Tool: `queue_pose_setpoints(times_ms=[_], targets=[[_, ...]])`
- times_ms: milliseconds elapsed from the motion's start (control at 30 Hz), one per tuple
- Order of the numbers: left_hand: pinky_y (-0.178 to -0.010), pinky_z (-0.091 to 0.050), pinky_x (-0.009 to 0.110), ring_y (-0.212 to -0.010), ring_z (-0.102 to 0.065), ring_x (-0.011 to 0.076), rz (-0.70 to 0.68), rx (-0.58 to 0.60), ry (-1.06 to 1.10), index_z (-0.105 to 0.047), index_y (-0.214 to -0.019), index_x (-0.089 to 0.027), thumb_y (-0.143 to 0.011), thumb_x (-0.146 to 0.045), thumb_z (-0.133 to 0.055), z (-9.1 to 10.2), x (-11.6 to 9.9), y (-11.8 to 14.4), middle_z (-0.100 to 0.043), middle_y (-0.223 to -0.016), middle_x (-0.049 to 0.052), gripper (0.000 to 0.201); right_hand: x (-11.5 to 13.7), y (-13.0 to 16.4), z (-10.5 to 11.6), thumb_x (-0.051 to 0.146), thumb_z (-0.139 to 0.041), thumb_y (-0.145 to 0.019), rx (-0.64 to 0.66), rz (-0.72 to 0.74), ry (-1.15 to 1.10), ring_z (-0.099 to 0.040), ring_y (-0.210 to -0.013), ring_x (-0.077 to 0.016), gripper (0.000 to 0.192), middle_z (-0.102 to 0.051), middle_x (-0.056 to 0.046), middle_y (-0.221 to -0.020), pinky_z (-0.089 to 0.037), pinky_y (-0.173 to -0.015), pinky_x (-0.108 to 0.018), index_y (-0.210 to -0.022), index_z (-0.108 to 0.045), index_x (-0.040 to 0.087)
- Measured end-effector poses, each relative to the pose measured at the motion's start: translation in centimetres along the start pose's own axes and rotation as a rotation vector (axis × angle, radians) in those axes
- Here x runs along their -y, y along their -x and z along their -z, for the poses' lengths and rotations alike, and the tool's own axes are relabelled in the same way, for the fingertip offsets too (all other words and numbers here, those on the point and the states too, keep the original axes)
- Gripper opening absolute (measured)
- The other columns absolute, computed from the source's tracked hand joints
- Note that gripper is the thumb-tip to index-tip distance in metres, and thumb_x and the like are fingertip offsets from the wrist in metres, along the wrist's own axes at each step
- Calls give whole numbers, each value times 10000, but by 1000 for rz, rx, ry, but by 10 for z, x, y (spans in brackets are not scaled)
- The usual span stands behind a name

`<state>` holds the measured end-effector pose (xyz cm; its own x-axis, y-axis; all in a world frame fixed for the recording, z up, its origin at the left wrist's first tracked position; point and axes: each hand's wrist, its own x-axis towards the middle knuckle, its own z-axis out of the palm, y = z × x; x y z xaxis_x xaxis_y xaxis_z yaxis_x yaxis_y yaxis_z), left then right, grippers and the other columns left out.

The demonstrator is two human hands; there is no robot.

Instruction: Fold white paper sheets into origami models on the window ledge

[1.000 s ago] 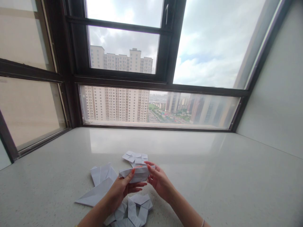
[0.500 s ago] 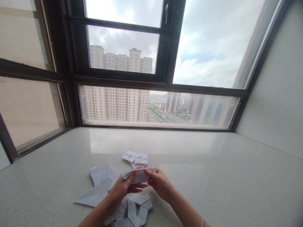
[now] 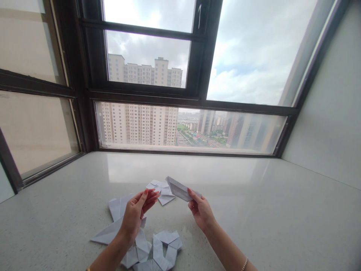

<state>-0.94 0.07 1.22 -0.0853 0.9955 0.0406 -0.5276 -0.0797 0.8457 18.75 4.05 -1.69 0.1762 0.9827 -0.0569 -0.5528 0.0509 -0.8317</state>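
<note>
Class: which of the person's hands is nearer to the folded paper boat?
Right. The right hand pinches the boat's near end; the left hand is open, apart to its left.

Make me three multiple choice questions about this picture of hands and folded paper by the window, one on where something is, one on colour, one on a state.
1. Where does the small folded paper piece lie?
A. on the counter beyond the hands
B. on the window frame
C. on the right wrist

2. What colour is the folded paper in the right hand?
A. red
B. white
C. green

3. How is the left hand?
A. gripping the held paper
B. flat on the counter
C. open, holding nothing

Answers: 1 A, it rests on the counter; 2 B, it is plain white; 3 C, its fingers are free of any paper.
</note>
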Motion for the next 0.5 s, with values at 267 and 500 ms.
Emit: queue_pose_setpoints(times_ms=[267,500], targets=[[-862,-437,298,-874,-614,204,15,43,17,-615,-871,-114,-660,-321,-640,4,3,-4,-689,-844,93,297,2,4,-3,293,-765,-456,30,-45,19,-337,-381,-33,264,-485,51,-505,-277,-351,-189,-588,-586,151],[-937,-352,326,-1013,-536,206,156,173,-15,-533,-1071,-183,-592,-361,-697,-2,9,3,-616,-1036,87,538,0,16,-13,347,-754,-455,200,-99,163,-325,-387,-39,297,-472,51,-460,-232,-375,-193,-558,-576,133]])
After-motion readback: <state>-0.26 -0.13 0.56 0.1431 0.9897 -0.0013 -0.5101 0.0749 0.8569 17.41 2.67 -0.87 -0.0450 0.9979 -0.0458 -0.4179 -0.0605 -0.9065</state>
